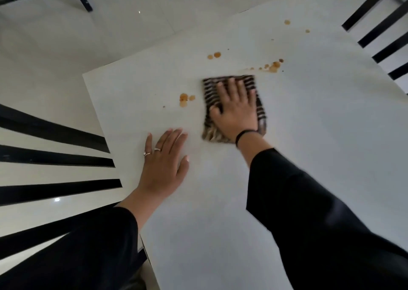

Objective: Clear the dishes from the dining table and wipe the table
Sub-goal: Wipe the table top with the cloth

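In the head view, the folded striped cloth (209, 91) lies mid-surface (309, 135), its long axis pointing away from the person. The right hand (237, 111) presses it flat, fingers straight. The left hand (164, 164) rests flat near the left edge and holds nothing. Orange stains (273, 65) lie just beyond the cloth. There is bare room to the right.

Hands (235, 111) flat — striped cloth (209, 91), table (320, 135)
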Motion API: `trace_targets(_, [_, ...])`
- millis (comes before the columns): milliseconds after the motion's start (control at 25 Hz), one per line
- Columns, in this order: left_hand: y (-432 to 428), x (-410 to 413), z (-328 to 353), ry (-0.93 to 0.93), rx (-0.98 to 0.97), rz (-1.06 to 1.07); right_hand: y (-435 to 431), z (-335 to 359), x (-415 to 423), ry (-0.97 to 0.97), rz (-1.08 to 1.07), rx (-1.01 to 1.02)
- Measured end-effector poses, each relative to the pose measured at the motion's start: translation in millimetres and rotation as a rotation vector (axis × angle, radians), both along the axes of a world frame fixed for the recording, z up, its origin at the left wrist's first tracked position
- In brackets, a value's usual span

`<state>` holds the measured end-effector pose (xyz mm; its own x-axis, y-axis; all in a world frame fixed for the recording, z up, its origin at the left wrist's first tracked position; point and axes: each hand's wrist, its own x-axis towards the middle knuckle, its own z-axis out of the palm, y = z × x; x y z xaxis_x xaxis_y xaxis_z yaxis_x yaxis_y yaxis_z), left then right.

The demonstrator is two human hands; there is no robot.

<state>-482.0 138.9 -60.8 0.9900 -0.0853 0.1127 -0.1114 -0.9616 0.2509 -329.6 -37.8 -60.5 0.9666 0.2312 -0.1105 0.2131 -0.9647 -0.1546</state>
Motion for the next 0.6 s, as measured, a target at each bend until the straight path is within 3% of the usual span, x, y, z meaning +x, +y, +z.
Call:
trace_targets(160, [-14.8, 19.4, 7.6, -0.103, -0.047, -0.083, -31.4, -1.5, -79.6, -0.002, 0.254, 0.074])
trace_targets(320, [-62.5, 69.1, 10.7, -0.052, -0.012, -0.280, -122.5, -0.9, -64.8, -0.048, -0.087, 0.065])
trace_targets(480, [-79.0, 75.5, -6.0, 0.022, 0.010, -0.322, -163.3, -5.9, 32.2, -0.020, -0.443, 0.014])
trace_targets(600, [-75.2, 76.3, -11.8, -0.003, 0.007, -0.313, -154.4, -8.9, 105.8, 0.022, -0.544, 0.017])
